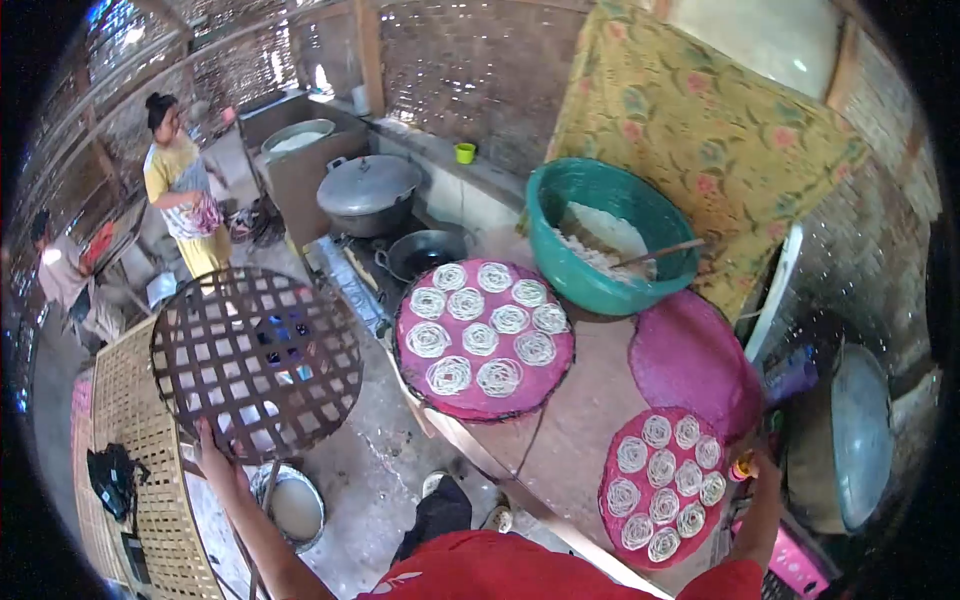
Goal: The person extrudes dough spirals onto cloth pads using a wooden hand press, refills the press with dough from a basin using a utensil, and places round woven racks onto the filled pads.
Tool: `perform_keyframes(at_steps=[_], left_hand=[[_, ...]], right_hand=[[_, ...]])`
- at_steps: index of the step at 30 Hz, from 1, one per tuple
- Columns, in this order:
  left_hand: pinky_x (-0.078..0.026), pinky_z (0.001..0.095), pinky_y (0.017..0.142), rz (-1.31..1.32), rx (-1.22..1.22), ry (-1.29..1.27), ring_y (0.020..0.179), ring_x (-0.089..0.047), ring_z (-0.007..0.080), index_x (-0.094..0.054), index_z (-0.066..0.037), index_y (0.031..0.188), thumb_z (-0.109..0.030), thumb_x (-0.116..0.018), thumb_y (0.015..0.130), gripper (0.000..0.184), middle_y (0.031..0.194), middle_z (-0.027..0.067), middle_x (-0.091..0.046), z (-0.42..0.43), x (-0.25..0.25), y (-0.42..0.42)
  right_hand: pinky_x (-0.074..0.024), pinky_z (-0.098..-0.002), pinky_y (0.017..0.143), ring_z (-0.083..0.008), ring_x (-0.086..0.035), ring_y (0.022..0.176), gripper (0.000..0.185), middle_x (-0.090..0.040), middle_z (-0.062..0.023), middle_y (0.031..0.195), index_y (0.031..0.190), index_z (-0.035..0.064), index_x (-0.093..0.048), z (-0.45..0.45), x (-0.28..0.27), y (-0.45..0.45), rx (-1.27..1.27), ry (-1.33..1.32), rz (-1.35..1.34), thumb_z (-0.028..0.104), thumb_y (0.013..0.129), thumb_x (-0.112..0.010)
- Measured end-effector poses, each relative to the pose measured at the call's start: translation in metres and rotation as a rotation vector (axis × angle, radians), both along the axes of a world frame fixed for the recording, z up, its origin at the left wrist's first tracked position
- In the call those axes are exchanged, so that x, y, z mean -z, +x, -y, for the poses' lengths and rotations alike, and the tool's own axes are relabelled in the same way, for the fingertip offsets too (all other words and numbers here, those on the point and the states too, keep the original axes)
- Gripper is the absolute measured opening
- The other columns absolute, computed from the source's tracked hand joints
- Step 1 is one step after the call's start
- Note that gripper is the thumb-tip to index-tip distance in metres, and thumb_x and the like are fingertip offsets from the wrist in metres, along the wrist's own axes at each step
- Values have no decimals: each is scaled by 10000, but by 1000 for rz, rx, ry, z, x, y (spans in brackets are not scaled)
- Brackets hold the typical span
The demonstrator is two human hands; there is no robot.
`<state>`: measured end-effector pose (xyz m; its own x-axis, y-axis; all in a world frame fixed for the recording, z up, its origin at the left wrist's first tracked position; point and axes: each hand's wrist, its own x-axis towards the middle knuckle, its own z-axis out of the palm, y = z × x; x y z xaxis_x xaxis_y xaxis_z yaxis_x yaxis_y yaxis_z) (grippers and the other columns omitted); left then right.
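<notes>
My left hand (213, 458) grips the lower rim of a round, dark, open-weave bamboo tray (222, 345), held up tilted over the floor. My right hand (765, 472) is closed around a small yellow-and-red object (743, 466) whose kind I cannot make out. Beside it lies a round pink mat (607, 478) bearing several pale coils of thin strands (661, 468). Another pink round mat (412, 385) with similar coils rests farther back on the table. A bare pink mat (690, 360) sits between the green basin and my right hand.
A green basin (545, 265) of white, crumbly material holds a wooden stick (665, 252). A lidded pot (370, 188) and black wok (425, 256) stand behind. A bucket of whitish liquid (297, 510) stands below left. Two people (185, 190) are at back left. A big metal pan (862, 440) leans right.
</notes>
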<state>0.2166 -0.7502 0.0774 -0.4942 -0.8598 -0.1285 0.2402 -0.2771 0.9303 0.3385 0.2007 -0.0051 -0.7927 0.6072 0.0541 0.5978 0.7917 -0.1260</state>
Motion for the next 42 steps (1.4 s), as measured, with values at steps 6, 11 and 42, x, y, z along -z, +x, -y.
perform_keyframes(at_steps=[6,11,42], left_hand=[[-477,227,491,-73,30,-28,813,-645,178,-444,-9,1267,-274,-604,858,513,1119,79,-585,22,-13,-70],[-504,229,513,-151,-11,-3,843,-654,198,-469,6,1238,-268,-616,849,498,1108,91,-599,9,-25,-113],[-528,286,591,-99,-18,121,843,-641,210,-464,-7,1240,-280,-619,853,499,1034,78,-608,76,18,-136]], right_hand=[[-454,-322,600,-173,-557,697,132,-591,-120,766,769,19,-579,9,-9,-63,-33,-417,-333,129,795,-509],[-481,-270,706,-159,-585,817,221,-602,-44,969,1039,20,-570,231,-71,-188,-194,-846,-413,6,819,-557],[-470,-444,727,-389,-603,834,331,-614,-246,866,1054,-8,-508,623,-93,-378,-1202,-391,369,95,741,-543]])
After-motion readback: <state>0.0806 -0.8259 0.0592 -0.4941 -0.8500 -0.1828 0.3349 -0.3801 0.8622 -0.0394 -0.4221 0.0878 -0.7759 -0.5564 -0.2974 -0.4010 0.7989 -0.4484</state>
